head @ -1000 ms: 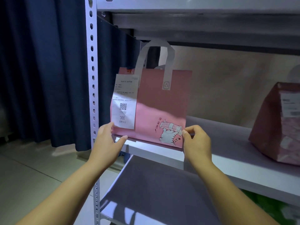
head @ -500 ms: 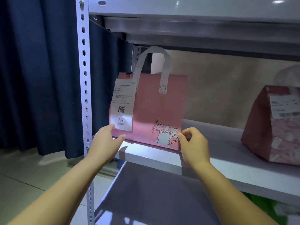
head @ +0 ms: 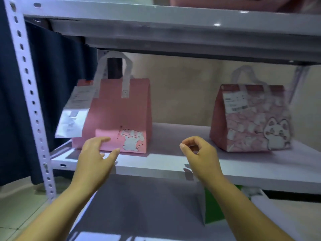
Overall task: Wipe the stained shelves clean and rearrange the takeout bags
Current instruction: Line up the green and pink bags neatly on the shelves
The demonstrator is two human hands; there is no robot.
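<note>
We stand before the shelf (head: 173, 164) with both hands free of any load. Our left hand (head: 97, 159) is spread, its fingertips (head: 106, 139) at the lower front face of the plain pink takeout bag (head: 119, 115); whether they press on it or only hover in front we cannot tell, but nothing is clasped. Our right hand (head: 199, 153) hangs loosely curled in front of the shelf edge, gripping nothing, well clear of either bag.

The plain pink bag stands upright on the shelf just beyond our left hand, near the perforated upright post (head: 29, 94), its receipt (head: 73, 115) flapping out toward the post. The patterned bag with the cat face (head: 251, 119) stands upright too, beyond and to the right of our right hand, with a wide bare stretch of shelf between the 2 bags.

As for progress, we judge the rearranging of this level to be largely in place: 2 bags upright, spaced and facing us. The bare shelf surface between our hands looks even and we can pick out no obvious stain, though the picture is blurred and we cannot vouch for it. No cloth is in sight. Another pink bag (head: 225, 2) sits on the level above our hands, and a green item (head: 213, 206) lies on the lower shelf (head: 139, 206) below our right wrist, so those levels probably remain to be checked.
</note>
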